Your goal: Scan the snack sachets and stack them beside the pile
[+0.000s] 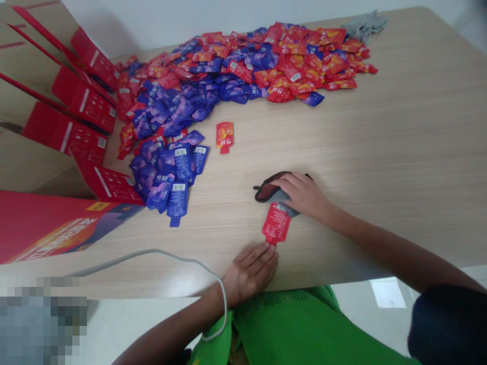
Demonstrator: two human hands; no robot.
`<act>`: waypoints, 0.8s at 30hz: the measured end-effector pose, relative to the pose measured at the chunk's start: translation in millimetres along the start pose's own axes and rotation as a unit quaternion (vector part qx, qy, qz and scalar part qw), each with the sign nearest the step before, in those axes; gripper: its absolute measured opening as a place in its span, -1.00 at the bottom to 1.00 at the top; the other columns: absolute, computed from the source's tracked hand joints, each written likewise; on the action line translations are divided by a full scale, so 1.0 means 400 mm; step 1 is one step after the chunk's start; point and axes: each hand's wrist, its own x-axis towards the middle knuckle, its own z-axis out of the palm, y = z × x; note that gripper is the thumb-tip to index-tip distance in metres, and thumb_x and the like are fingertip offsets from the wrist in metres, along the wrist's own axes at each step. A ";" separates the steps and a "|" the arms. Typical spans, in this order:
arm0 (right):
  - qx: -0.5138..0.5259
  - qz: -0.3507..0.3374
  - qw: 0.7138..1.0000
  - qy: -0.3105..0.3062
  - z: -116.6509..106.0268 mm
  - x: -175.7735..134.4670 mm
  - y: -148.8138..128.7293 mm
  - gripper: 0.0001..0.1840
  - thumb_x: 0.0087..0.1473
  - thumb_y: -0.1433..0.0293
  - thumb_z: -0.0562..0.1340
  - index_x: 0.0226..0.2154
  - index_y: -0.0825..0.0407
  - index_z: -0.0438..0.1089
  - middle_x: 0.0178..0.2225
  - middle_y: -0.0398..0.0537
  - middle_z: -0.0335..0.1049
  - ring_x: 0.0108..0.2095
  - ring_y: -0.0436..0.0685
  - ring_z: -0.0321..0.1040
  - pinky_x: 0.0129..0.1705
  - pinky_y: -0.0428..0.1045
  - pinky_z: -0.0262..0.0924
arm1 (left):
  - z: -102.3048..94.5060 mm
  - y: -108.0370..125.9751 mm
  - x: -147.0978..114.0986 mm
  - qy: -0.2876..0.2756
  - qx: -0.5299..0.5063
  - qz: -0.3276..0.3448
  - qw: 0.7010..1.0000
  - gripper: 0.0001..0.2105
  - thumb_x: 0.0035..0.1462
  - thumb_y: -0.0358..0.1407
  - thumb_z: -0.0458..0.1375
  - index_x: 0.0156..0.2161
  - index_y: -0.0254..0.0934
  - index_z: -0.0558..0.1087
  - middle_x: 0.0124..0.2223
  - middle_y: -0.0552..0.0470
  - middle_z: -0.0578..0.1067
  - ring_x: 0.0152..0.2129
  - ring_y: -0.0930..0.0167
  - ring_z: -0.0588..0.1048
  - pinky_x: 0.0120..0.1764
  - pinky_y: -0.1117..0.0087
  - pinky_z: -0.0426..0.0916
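Note:
A red sachet (276, 223) with printed text and a barcode lies flat on the table, its narrow neck toward me. The fingertips of my left hand (253, 268) are pressed together on that neck and hold it against the table. My right hand (302, 195) is closed over a grey cloth (283, 196) with a dark edge and a reddish-brown patch. The cloth rests on the sachet's far end and covers part of it. A grey cable (224, 291) passes over my left wrist.
A long pile of red-orange and blue sachets (243, 66) runs along the back. Blue sachets (167, 172) are heaped at the left, beside open red boxes (83, 101). One orange-red sachet (224, 137) lies alone mid-table. A grey rag (365, 25) sits at the far right.

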 end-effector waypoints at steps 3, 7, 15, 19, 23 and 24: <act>-0.010 0.059 0.996 0.070 -0.058 0.020 0.038 -0.43 0.13 0.46 0.33 0.20 0.04 0.36 0.09 0.16 0.48 0.04 0.38 0.38 0.09 0.23 0.30 | 0.000 0.000 0.001 0.001 0.002 -0.001 1.000 -0.68 0.35 -0.37 0.26 0.18 -0.34 0.53 0.20 -0.08 0.57 0.18 0.29 0.53 0.23 0.29 0.47; 0.074 0.011 0.990 0.117 -0.076 -0.035 -0.089 -0.51 0.22 0.35 0.29 0.20 0.03 0.35 0.08 0.13 0.49 0.05 0.32 0.39 0.10 0.18 0.30 | 0.002 0.001 -0.001 0.003 -0.002 -0.005 1.000 -0.70 0.34 -0.36 0.26 0.15 -0.32 0.54 0.14 -0.10 0.62 0.11 0.29 0.59 0.20 0.30 0.49; 0.098 -0.089 0.991 -0.030 0.040 -0.079 -0.136 -0.53 0.19 0.35 0.35 0.15 0.03 0.41 0.02 0.07 0.54 0.00 0.28 0.40 0.08 0.19 0.31 | 0.000 0.001 -0.001 0.002 -0.020 -0.014 1.000 -0.72 0.34 -0.38 0.25 0.12 -0.33 0.55 0.09 -0.10 0.64 0.05 0.29 0.62 0.15 0.27 0.54; 0.024 0.006 1.000 0.010 -0.009 -0.006 0.006 -0.45 0.15 0.45 0.34 0.20 0.03 0.39 0.08 0.14 0.50 0.07 0.36 0.39 0.12 0.23 0.30 | -0.006 0.000 0.005 -0.003 -0.008 -0.008 1.000 -0.70 0.35 -0.38 0.26 0.15 -0.35 0.54 0.18 -0.10 0.59 0.17 0.27 0.55 0.21 0.27 0.50; 0.036 0.062 0.991 0.116 -0.074 -0.003 -0.010 -0.45 0.19 0.37 0.31 0.22 0.06 0.36 0.11 0.18 0.47 0.07 0.37 0.39 0.13 0.23 0.31 | -0.005 0.000 0.006 0.000 -0.006 -0.006 1.000 -0.70 0.35 -0.39 0.25 0.15 -0.35 0.54 0.17 -0.10 0.59 0.16 0.28 0.55 0.22 0.27 0.49; 0.058 0.046 0.989 0.127 -0.077 -0.018 -0.043 -0.46 0.20 0.34 0.30 0.22 0.06 0.36 0.10 0.18 0.48 0.07 0.36 0.39 0.11 0.21 0.31 | -0.004 0.001 0.006 0.002 -0.007 -0.005 1.000 -0.70 0.35 -0.39 0.26 0.15 -0.35 0.54 0.16 -0.10 0.60 0.15 0.28 0.56 0.21 0.27 0.50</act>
